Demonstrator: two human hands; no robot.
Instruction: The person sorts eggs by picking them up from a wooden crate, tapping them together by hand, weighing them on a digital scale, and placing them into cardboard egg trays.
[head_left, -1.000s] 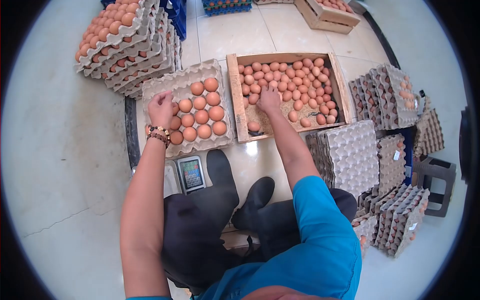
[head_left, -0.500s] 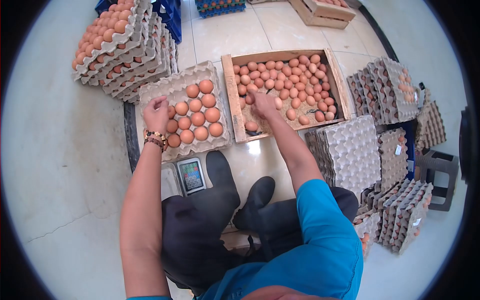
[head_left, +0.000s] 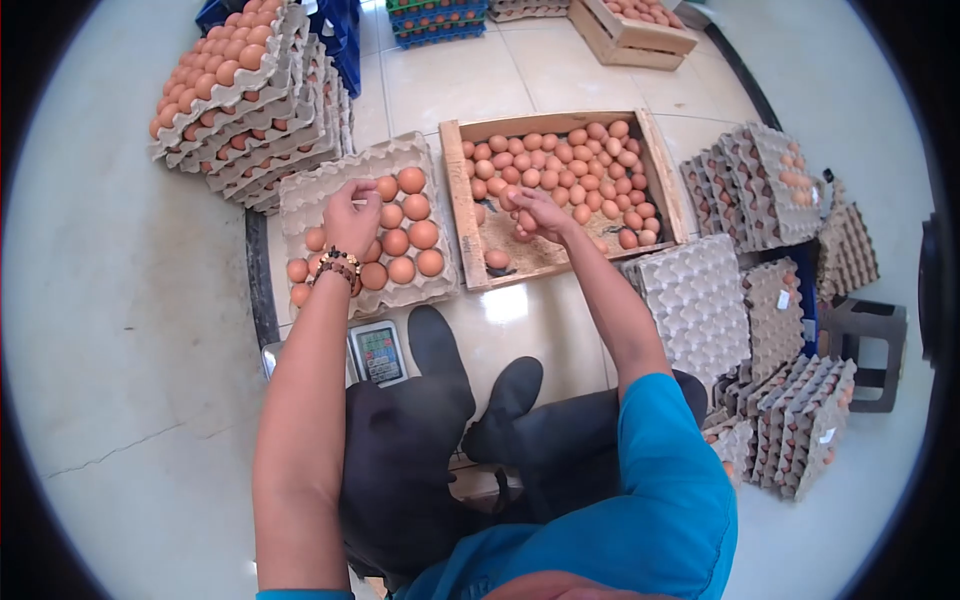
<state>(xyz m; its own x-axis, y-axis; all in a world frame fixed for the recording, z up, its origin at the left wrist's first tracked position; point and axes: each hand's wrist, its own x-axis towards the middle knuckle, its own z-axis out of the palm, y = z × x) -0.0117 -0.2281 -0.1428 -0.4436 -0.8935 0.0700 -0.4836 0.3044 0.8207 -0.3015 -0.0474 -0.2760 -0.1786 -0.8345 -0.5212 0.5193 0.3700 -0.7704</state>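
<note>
My left hand (head_left: 350, 218), with beaded bracelets at the wrist, hovers over a grey pulp egg tray (head_left: 437, 180). Its fingers are curled; whatever they might hold is hidden. Several brown eggs sit in the tray's cups, one egg (head_left: 387, 188) just right of my fingertips. My right hand (head_left: 543, 213) is above the near-left part of a wooden crate (head_left: 463, 228), fingers wrapped around brown eggs (head_left: 508, 197); at least two show. Many more brown eggs (head_left: 565, 170) lie in the crate's far and right parts, on loose bedding.
A tall stack of filled egg trays (head_left: 270, 100) rises at far left. More stacked trays (head_left: 690, 300) stand to the right, beside a grey stool (head_left: 870, 345). A digital scale (head_left: 378, 352) lies by my boots (head_left: 435, 350). Another wooden crate (head_left: 630, 40) is at the back.
My left hand has moved right across the tray, where more eggs now show at its left side. My right hand has drawn slightly right, now with eggs visible in it.
</note>
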